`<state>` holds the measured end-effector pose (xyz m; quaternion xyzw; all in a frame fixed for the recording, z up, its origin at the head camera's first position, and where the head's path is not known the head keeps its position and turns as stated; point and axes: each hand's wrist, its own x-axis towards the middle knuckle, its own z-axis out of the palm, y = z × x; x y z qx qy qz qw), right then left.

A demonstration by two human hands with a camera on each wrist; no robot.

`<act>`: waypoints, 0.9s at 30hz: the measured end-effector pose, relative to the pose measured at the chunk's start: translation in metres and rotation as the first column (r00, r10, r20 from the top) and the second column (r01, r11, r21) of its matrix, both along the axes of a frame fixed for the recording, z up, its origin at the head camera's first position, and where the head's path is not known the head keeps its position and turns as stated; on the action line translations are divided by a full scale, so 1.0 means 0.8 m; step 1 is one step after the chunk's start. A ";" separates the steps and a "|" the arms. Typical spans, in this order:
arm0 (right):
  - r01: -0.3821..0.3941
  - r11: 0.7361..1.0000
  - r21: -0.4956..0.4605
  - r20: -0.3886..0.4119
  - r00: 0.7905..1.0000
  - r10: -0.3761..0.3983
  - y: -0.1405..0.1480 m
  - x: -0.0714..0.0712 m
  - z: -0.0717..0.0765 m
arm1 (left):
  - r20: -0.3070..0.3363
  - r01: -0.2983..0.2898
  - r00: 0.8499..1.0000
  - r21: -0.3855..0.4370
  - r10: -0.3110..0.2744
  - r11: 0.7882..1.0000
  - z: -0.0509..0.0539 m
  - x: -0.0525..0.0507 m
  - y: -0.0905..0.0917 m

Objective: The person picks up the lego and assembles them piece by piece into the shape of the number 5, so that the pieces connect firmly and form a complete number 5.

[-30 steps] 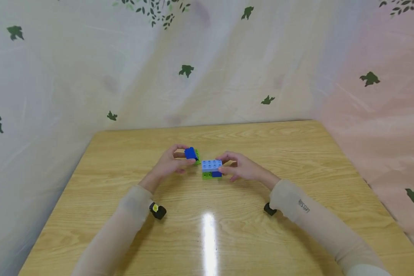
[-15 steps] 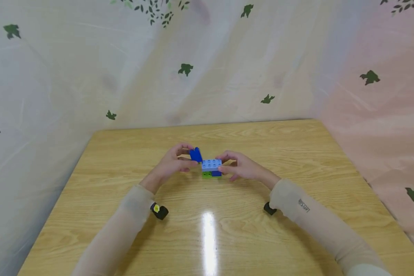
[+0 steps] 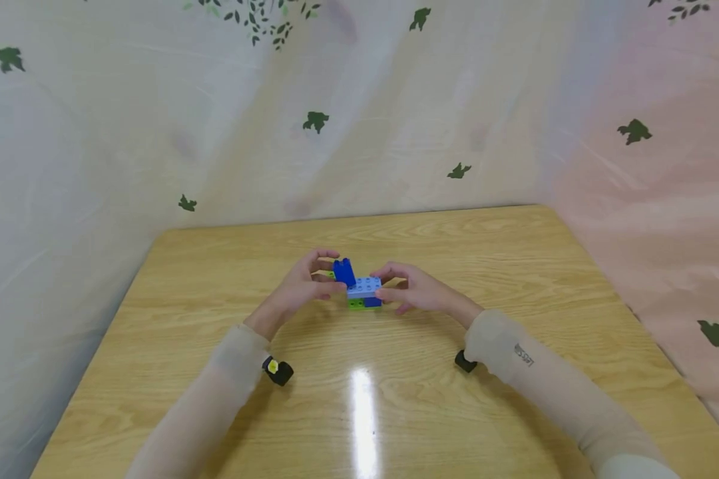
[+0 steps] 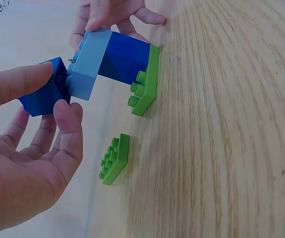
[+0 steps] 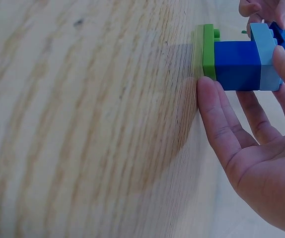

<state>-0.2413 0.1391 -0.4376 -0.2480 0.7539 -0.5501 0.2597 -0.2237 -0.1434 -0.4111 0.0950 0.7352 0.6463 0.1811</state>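
A dark blue brick [image 4: 48,96] is pinched between thumb and fingers of my left hand [image 3: 297,287]. Tilted, it meets the studs at the left end of a light blue brick [image 4: 89,67]; whether it is pressed on, I cannot tell. That light blue brick tops a small stack, with another dark blue brick [image 5: 237,64] under one end and a green plate [image 4: 150,82] at the bottom, on the table. My right hand [image 3: 421,289] holds the stack from the right, thumb on the light blue brick and fingertips low along the side.
A second green plate [image 4: 116,161] lies studs up on the wooden table [image 3: 263,426], near my left hand and apart from the stack. Behind the table hangs a pale cloth [image 3: 234,133] with leaf prints. Black wrist cameras [image 3: 278,371] sit under both sleeves.
My left hand has brought the dark blue brick right, away from the loose green plate and onto the light blue brick's left end, tilting it. My right hand stays on the stack.
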 end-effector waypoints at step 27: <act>-0.014 1.000 -0.012 0.001 1.000 0.014 0.001 0.001 -0.002 | -0.034 0.077 0.996 -0.068 -0.080 0.995 -0.003 0.003 0.015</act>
